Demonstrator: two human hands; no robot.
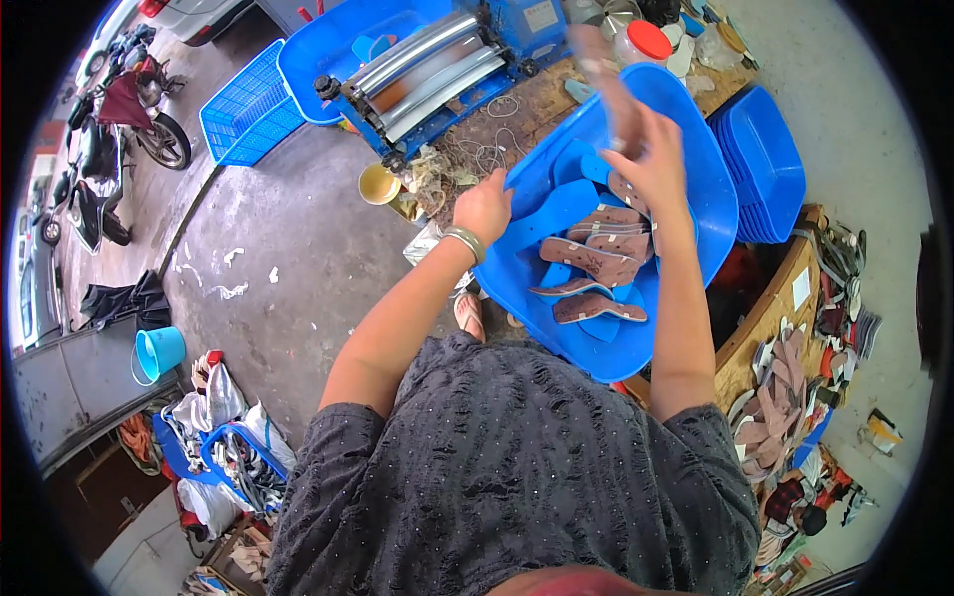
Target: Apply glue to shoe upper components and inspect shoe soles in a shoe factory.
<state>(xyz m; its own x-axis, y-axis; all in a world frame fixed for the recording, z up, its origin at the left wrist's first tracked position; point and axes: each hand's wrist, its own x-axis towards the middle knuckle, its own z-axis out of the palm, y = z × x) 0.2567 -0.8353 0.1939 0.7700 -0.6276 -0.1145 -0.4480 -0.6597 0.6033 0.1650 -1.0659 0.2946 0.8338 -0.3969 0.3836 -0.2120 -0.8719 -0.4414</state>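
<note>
A large blue plastic tub [696, 129] stands in front of me, holding several shoe insoles [601, 260], brown on one face and blue on the other, some stacked and some lying loose. My left hand [484, 207] is closed at the tub's left rim, a bangle on its wrist. Over the far part of the tub, my right hand [651, 164] pinches a long, brownish insole-like piece [614, 94], smeared by motion and pointing away from me. Its fingertips are partly blurred.
Beyond the tub, a roller machine [427, 79] sits by a wooden bench with loose thread. Nested blue tubs [760, 164] stand at the right, near a wooden table [740, 372] with piled pieces. A yellow bowl [380, 185] and blue basket [248, 107] lie leftward; motorbikes [99, 189] stand farther off.
</note>
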